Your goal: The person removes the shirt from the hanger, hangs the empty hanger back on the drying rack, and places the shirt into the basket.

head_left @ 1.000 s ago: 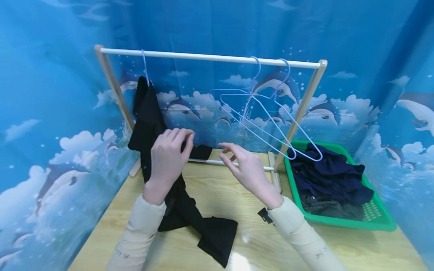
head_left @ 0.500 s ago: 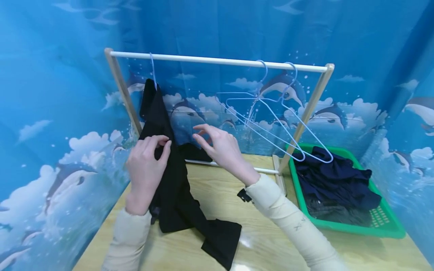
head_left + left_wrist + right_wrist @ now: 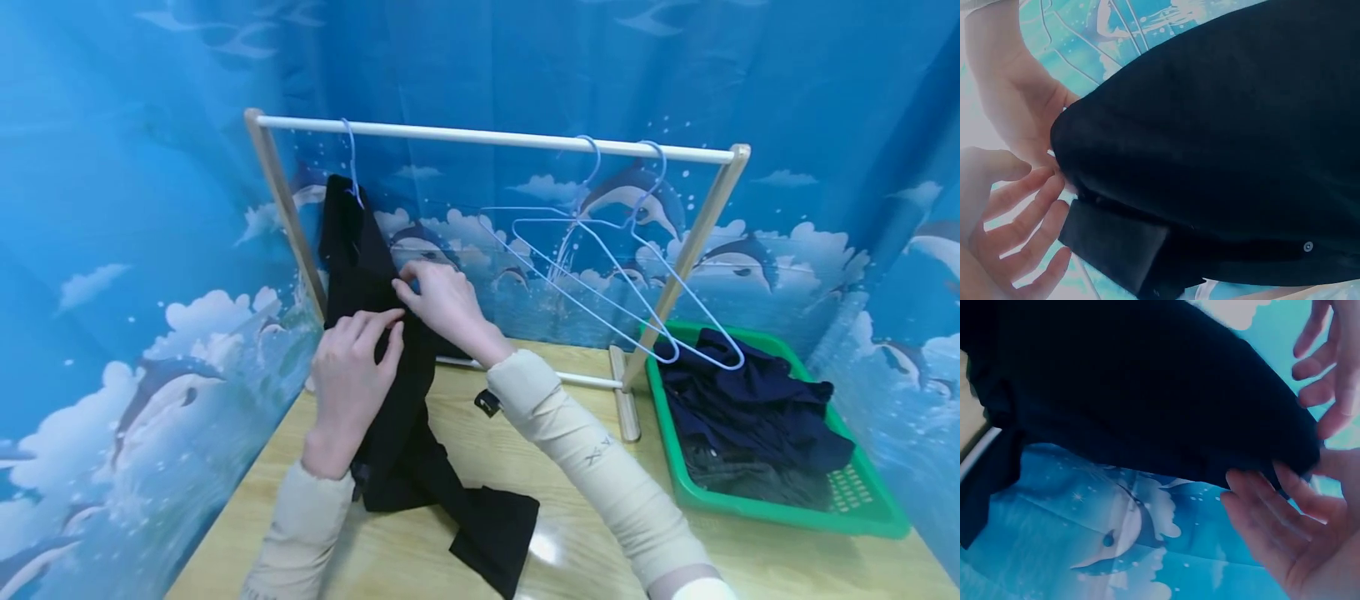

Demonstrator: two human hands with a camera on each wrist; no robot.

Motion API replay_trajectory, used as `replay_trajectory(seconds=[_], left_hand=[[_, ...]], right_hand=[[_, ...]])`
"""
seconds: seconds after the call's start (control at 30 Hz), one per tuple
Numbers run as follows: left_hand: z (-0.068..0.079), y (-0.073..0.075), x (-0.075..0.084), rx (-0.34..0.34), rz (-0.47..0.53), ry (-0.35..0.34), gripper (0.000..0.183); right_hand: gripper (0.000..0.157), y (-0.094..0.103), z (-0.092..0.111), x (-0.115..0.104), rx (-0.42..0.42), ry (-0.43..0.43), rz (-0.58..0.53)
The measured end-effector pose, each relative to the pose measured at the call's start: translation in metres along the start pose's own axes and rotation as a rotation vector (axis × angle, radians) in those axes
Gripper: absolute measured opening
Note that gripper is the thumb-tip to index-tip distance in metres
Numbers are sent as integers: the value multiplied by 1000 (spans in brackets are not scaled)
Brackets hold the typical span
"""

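Observation:
A long black garment hangs from a pale-blue hanger at the rack's left end, its lower part trailing onto the table. A small round metal stud shows on it in the left wrist view. My left hand is at the garment's front, fingers spread and loosely bent, fingertips right at its edge. My right hand is just above and to the right, its straight fingers touching the cloth's edge in the right wrist view, the thumb by the corner.
Two bare wire hangers hang on the right of the white rail. A green basket with dark clothes stands right of the rack. The wooden table lies below, and a blue dolphin-print curtain encloses the space.
My right hand has moved left from beside the hangers to the black garment. My left hand shifted left, then slightly back right, along the cloth. The view has shifted a little.

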State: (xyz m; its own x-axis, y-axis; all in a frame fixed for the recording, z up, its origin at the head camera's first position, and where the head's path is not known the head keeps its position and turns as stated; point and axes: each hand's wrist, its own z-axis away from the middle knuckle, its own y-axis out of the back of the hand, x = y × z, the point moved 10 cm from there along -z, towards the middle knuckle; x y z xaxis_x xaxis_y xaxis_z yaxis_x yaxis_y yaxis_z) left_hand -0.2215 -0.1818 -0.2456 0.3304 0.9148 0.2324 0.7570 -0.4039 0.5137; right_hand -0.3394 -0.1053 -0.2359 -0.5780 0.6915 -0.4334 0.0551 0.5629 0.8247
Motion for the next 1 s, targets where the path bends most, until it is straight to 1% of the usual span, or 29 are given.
replay_trajectory(seconds=[0.07,0.17,0.27,0.33,0.47,0.57,0.7,0.83,0.9,1.0], left_hand=[[0,-1,-1,-2,7,6,23],[1,-1,-3,1,15,14,22],[1,0,-4,14,21,18,21],[2,1,-5,25,22,19,21],[1,2,-9,42,36,20,20],[-4,5,-14,58,51,25,19],[-14,14,-25,109,60,29,18],[-24,27,-41,178,49,41,23],[-30,31,-51,207,49,56,23],[-40,33,-69,239,59,90,23]], right_hand=[[24,-1,0,4,28,-6,-18],[21,5,1,9,130,22,-49],[22,18,3,13,255,75,-76],[22,27,5,14,321,108,-101],[23,44,10,18,409,162,-172],[23,57,17,24,466,202,-215],[21,69,30,36,524,240,-228],[21,72,43,51,542,257,-217],[21,72,49,59,546,258,-218],[21,73,59,72,547,259,-226]])
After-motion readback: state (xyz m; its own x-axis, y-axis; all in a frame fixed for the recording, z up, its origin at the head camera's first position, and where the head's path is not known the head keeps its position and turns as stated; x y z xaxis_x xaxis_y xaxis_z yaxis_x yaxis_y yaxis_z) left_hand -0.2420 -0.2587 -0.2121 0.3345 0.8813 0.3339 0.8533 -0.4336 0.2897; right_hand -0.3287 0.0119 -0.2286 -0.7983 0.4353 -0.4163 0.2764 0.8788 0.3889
